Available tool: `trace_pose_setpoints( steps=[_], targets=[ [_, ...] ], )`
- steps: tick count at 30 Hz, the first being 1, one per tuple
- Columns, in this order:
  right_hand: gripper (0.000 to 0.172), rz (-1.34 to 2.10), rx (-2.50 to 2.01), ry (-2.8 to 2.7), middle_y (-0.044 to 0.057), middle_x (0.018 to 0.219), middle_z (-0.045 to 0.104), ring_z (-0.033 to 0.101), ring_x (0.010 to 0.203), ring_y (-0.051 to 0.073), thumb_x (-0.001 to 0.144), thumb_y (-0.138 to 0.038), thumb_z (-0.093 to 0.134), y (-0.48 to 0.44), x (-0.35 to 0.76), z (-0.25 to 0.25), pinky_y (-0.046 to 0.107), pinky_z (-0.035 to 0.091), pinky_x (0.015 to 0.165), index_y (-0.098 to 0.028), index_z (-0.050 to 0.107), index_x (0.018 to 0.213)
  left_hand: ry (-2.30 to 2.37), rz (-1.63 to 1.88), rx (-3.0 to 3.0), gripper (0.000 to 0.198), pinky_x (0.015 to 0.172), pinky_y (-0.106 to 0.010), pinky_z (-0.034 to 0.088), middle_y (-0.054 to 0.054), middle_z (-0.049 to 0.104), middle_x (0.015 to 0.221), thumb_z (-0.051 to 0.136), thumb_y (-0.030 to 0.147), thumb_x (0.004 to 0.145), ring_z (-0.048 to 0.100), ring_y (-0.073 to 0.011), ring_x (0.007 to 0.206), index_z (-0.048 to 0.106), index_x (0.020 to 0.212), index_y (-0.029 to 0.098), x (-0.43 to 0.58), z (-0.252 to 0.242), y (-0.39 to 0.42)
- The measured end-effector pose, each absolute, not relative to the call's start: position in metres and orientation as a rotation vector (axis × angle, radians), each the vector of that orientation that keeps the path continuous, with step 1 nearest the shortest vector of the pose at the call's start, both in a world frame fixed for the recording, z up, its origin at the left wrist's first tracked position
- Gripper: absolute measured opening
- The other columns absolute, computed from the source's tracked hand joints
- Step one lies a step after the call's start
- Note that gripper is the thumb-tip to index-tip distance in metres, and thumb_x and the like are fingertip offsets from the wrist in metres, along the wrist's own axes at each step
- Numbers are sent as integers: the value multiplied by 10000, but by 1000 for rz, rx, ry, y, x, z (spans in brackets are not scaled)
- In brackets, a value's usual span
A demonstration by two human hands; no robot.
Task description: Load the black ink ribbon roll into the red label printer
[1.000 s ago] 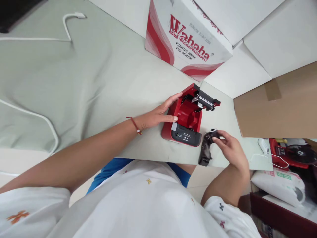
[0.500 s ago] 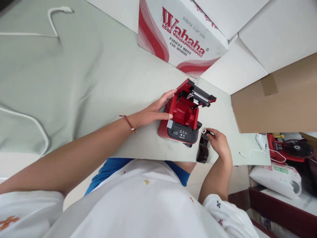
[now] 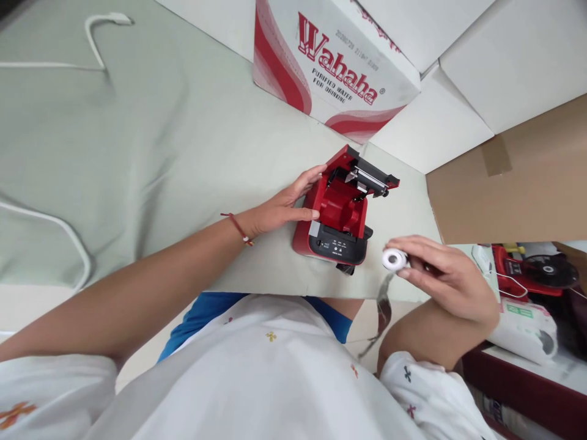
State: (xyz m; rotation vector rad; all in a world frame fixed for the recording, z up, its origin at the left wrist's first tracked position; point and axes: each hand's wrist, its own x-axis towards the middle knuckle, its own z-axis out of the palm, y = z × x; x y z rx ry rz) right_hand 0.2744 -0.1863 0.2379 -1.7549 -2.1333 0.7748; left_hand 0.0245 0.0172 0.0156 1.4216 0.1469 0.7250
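A red and black label printer (image 3: 337, 247) stands on the cloth-covered table with its lid (image 3: 362, 171) raised, the red bay inside visible. My left hand (image 3: 288, 205) grips its left side, thumb on the edge of the bay and fingers up by the lid. To the right of the printer, my right hand (image 3: 440, 278) holds a small ribbon roll by its body, and the white core end (image 3: 394, 260) faces the printer. A dark, shiny strip of ribbon (image 3: 383, 305) hangs from the roll past the table's front edge.
A Wahaha water carton (image 3: 334, 67) stands behind the printer, with white boxes and a brown cardboard box (image 3: 509, 183) to the right. White cables (image 3: 55, 223) lie on the left of the table. A red machine (image 3: 527, 272) and a white sack (image 3: 523, 330) are at far right.
My right hand has lifted the ribbon roll off the table and brought it right and nearer the camera, with the strip now dangling. My left hand and the printer have stayed put.
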Motion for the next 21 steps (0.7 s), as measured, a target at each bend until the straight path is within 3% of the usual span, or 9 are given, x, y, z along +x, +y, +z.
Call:
trace_pose_setpoints(
  steps=[2, 3, 6, 8, 13, 21],
  targets=[
    [323, 623, -1846, -2117, 69, 1245, 806, 666, 724, 121, 1062, -286, 685, -161, 251, 224, 274, 555, 679, -256, 752, 1377, 156, 724, 1417, 990, 1472, -631, 160, -4, 255, 1899, 850, 448, 940, 239, -386, 1769, 287, 1753, 475, 24, 15, 17],
    [336, 530, -1909, -2115, 87, 1246, 799, 671, 736, 138, 1060, -276, 669, -147, 240, 214, 297, 569, 713, -223, 746, 1383, 154, 726, 1412, 991, 1473, -622, 165, 0, 246, 1903, 854, 448, 937, 237, -383, 1771, 291, 1752, 474, 25, 14, 17],
    [393, 247, -2158, -2152, 145, 1288, 783, 746, 928, 242, 1039, -205, 607, -112, 211, 184, 390, 592, 864, -172, 728, 1412, 121, 745, 1403, 991, 1475, -597, 189, -4, 254, 1902, 864, 443, 928, 241, -374, 1773, 311, 1750, 457, 25, 13, 18],
    [403, 159, -2310, -2187, 174, 1292, 781, 761, 994, 299, 1029, -171, 572, -96, 200, 173, 423, 581, 876, -160, 728, 1400, 113, 753, 1417, 982, 1475, -597, 195, -14, 283, 1892, 859, 440, 933, 259, -371, 1767, 316, 1751, 447, 25, 12, 19],
    [369, 159, -2456, -2230, 185, 1183, 805, 769, 953, 332, 1028, -147, 529, -81, 190, 170, 415, 546, 819, -153, 731, 1337, 131, 759, 1466, 978, 1475, -611, 199, -21, 285, 1888, 842, 441, 945, 279, -372, 1760, 294, 1755, 458, 26, 12, 20],
    [408, 297, -2338, -2172, 193, 1326, 784, 760, 1171, 357, 983, -119, 569, -68, 197, 150, 470, 580, 993, -162, 746, 1348, 126, 771, 1460, 969, 1469, -637, 207, -15, 270, 1895, 839, 420, 945, 256, -391, 1767, 307, 1754, 443, 27, 14, 19]
  ],
)
